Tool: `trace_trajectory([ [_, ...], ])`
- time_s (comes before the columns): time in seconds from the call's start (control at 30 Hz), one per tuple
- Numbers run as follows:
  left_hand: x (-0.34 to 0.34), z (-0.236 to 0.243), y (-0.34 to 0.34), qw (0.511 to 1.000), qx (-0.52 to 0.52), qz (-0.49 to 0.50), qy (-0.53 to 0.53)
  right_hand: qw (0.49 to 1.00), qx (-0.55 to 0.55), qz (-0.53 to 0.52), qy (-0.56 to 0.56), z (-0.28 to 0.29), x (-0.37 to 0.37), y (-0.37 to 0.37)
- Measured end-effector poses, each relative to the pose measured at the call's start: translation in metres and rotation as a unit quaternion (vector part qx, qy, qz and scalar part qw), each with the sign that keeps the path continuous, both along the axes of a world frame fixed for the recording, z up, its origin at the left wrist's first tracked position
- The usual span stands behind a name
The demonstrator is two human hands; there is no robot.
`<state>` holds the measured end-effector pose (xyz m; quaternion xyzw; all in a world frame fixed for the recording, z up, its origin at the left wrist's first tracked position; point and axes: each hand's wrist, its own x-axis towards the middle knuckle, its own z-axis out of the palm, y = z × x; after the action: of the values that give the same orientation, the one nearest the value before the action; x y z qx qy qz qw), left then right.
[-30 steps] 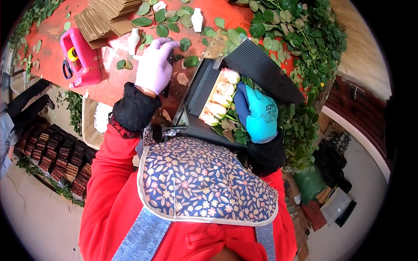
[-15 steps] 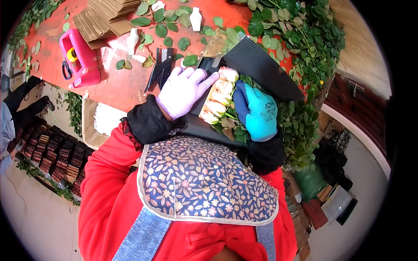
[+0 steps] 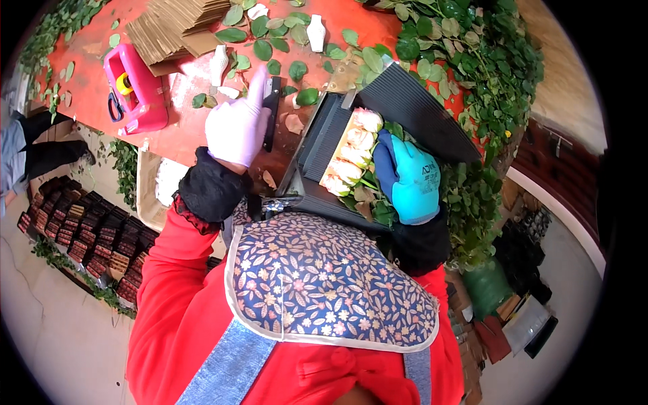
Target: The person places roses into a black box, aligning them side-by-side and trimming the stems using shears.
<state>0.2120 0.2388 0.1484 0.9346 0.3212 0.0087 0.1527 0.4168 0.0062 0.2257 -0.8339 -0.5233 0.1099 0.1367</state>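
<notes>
My left hand [image 3: 236, 128], in a pale lilac glove, is closed around a black stapler [image 3: 272, 111] at the table's middle, its index finger stretched along the tool. My right hand [image 3: 413, 177], in a blue coated glove, grips a bunch of pale pink roses [image 3: 359, 140] by the leafy stems. The blooms are stacked in a row with a brown cardboard strip [image 3: 339, 145] along their left side. Beneath them lies a black ribbed holder [image 3: 322, 138], with a ribbed flap [image 3: 418, 111] slanting up behind my right hand. Most stems are hidden.
On the red table [image 3: 185, 125] stand a pink tape dispenser [image 3: 145, 94] and a stack of folded brown cardboard [image 3: 175, 30]. Loose leaves and white paper-like pieces [image 3: 316, 34] lie beyond. Cut foliage [image 3: 472, 74] heaps at right. A person [image 3: 47, 142] stands at far left.
My left hand has left the roses and cardboard strip and moved left onto the stapler, which now lies straighter. My right hand keeps its hold. The whole view has shifted slightly.
</notes>
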Motion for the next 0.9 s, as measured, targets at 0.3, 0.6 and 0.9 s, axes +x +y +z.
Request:
trace_trajectory([
  [0.3, -0.043, 0.012, 0.068, 0.987, 0.054, 0.129, -0.083, 1.0, -0.004, 0.012, -0.002, -0.001, 0.002, -0.003],
  [0.6, -0.042, 0.056, 0.064, 0.992, -0.025, 0.127, -0.011, 0.999, 0.014, 0.022, -0.02, -0.006, 0.003, -0.002],
  [0.9, 0.039, 0.082, -0.012, 0.891, -0.154, -0.377, -0.201, 0.998, 0.041, 0.026, -0.05, -0.012, 0.004, -0.001],
])
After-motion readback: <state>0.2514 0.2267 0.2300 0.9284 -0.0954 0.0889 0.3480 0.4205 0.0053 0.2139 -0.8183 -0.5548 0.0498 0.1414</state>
